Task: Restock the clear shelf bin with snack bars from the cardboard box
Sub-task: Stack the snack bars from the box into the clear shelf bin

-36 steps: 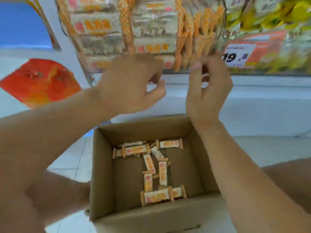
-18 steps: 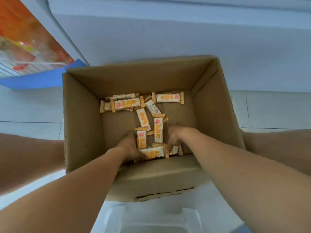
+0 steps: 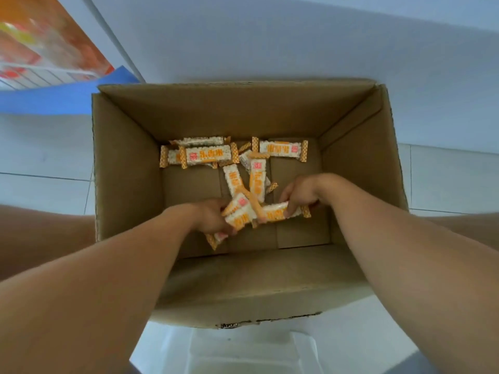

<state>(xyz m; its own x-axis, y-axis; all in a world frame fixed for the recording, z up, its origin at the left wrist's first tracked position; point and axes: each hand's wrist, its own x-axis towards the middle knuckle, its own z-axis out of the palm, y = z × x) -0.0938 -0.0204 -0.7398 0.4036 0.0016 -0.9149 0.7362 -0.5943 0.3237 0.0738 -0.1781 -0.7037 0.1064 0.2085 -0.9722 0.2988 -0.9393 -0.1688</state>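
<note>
While we look straight down into the open cardboard box (image 3: pixel 129 168), both of our hands are at its bottom among the snack bars. Our left hand (image 3: pixel 213 220) is curled around a small bunch of bars (image 3: pixel 239 211), with one wrapper end poking out below the palm. Our right hand (image 3: pixel 298 194) grips one bar (image 3: pixel 275 213) that lies crosswise; the thumb and fingers close over its right half, and its checked end sticks out past the hand. The two held lots touch each other in the middle of the box floor.

Each bar is a short white block with a bumpy, puffed look, sealed in a clear wrapper with orange lettering, a small red square mark and orange-and-white checked ends. Two loose bars (image 3: pixel 258 179) lie lengthwise just beyond our hands, leaning on each other. Along the far wall, a few bars (image 3: pixel 208 155) are stacked at the left, and a single bar (image 3: pixel 280 149) lies crosswise to their right.

The box stands on a pale tiled floor (image 3: pixel 40 163), against a white base panel (image 3: pixel 297 44). A blue sheet (image 3: pixel 54 101) lies at the upper left, with blurred orange packaging above it. Just below the near wall of the box we see the rim of a clear plastic bin (image 3: pixel 243 352).
</note>
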